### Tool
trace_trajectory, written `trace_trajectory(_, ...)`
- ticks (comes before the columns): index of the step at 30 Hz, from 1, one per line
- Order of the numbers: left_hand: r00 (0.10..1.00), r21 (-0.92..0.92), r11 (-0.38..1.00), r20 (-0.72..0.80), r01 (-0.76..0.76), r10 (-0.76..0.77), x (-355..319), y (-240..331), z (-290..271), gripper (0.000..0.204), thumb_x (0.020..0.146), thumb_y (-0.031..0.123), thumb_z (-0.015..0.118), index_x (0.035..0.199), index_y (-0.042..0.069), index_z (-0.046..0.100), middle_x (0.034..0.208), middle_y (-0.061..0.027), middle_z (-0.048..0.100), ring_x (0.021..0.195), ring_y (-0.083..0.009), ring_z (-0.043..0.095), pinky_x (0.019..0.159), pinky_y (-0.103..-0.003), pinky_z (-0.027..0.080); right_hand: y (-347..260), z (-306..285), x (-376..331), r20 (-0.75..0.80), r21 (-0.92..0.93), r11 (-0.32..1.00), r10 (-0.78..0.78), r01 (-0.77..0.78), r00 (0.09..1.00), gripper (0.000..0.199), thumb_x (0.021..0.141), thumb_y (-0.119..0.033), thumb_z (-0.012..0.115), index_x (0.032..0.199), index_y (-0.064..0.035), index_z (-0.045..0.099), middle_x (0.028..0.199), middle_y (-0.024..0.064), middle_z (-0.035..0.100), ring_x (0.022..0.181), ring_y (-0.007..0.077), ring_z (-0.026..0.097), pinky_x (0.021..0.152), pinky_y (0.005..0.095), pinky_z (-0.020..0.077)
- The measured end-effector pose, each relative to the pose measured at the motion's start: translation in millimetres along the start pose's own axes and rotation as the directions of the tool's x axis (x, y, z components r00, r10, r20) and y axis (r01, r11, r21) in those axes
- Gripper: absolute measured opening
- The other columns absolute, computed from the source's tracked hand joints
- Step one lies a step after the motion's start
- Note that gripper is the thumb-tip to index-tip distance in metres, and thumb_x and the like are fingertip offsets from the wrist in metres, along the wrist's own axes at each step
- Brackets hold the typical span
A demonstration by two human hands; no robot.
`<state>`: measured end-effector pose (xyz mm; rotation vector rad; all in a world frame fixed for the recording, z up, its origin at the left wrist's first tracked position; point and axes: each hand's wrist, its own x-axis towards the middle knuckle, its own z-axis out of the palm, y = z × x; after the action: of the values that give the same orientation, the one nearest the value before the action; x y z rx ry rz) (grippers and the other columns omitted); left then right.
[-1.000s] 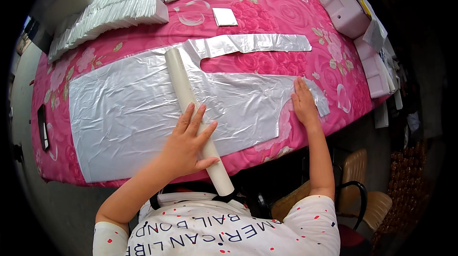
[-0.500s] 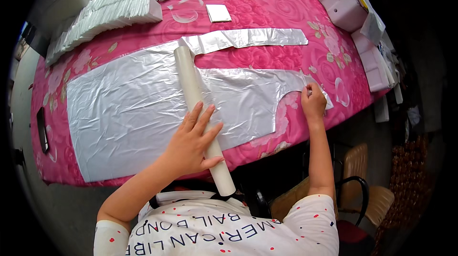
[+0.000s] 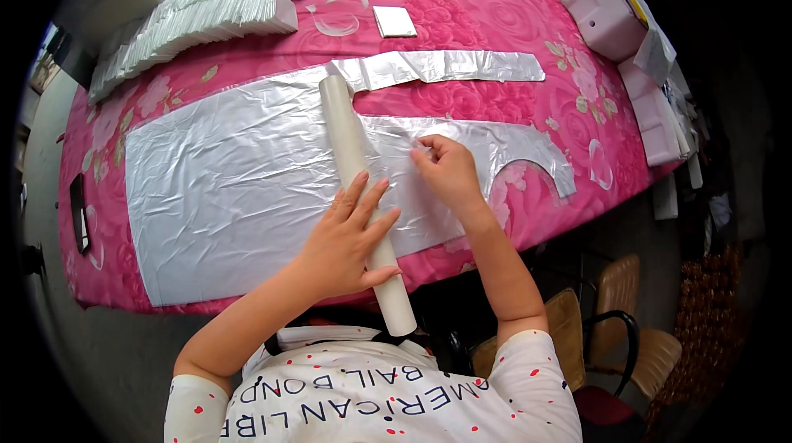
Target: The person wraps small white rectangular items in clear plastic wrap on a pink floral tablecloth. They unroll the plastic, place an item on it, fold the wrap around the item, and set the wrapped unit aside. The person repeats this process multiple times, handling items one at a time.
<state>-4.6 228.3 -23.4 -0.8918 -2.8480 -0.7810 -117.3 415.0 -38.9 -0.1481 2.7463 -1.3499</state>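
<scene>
Across the near edge of the counter, covered in a pink floral quilted cloth, lay a large crinkled silver foil sheet. A pale cardboard tube, smooth and cylindrical, rested on the sheet with its long axis running from the far side toward the person, its near end overhanging the edge. The left hand lay flat on the tube, fingers apart and pressing down. The right hand, just right of the tube, had its fingers pinched together on the foil. A narrow foil strip lay beyond. White stacked packets occupied the far left corner.
</scene>
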Motion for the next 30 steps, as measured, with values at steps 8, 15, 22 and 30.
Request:
trace_trajectory(8, 0.786, -0.943, 0.326, -0.155, 0.062, -0.598, -20.3, -27.7, 0.3, 0.042, 0.092, 0.026, 0.048, 0.124, 0.0, 0.044, 0.123, -0.0123, 0.049, 0.115, -0.0202, 0.047, 0.097, -0.034, 0.039, -55.5, 36.3, -27.9, 0.267, 0.317, 0.948, -0.083, -0.006, 0.96, 0.033, 0.08, -0.017, 0.06, 0.107, 0.0022, 0.061, 0.063, 0.0078, 0.057, 0.054, 0.0133, 0.053, 0.053, 0.0277, 0.0438)
trace_trajectory(15, 0.853, -0.921, -0.369, 0.291, 0.126, -0.434, -22.0, -56.5, -21.5, 0.051, 0.092, 0.042, 0.045, 0.118, -0.002, 0.048, 0.104, -0.0115, 0.059, 0.098, -0.0178, 0.057, 0.088, -0.03, 0.046, -95.3, 45.9, -63.3, 0.367, 0.267, 0.956, -0.216, 0.12, 0.905, 0.033, 0.081, -0.013, 0.06, 0.111, 0.0014, 0.059, 0.061, 0.0023, 0.052, 0.055, 0.0062, 0.047, 0.053, 0.024, 0.0407)
trace_trajectory(22, 0.757, -0.791, -0.195, 0.612, 0.58, -0.231, -20.6, -73.1, -47.8, 0.025, 0.085, 0.015, 0.061, 0.103, -0.002, 0.059, 0.093, -0.0133, 0.065, 0.081, -0.0189, 0.064, 0.073, -0.03, 0.052, -106.5, 60.0, -93.8, 0.434, 0.197, 0.887, -0.461, 0.417, 0.774, 0.036, 0.079, -0.017, 0.063, 0.113, -0.0029, 0.056, 0.071, 0.0153, 0.059, 0.062, 0.0275, 0.058, 0.059, 0.0355, 0.0456)
trace_trajectory(30, 0.647, -0.766, -0.017, 0.554, 0.643, -0.523, -105.2, -132.7, -98.3, 0.013, 0.084, 0.01, 0.061, 0.092, 0.0, 0.06, 0.083, -0.0091, 0.067, 0.072, -0.0152, 0.064, 0.068, -0.026, 0.05, -84.6, 14.8, -121.3, 0.262, -0.221, 0.814, -0.481, 0.537, 0.837, 0.058, 0.075, -0.026, 0.07, 0.122, -0.0004, 0.047, 0.122, 0.0162, 0.047, 0.109, 0.03, 0.048, 0.085, 0.0391, 0.0428)
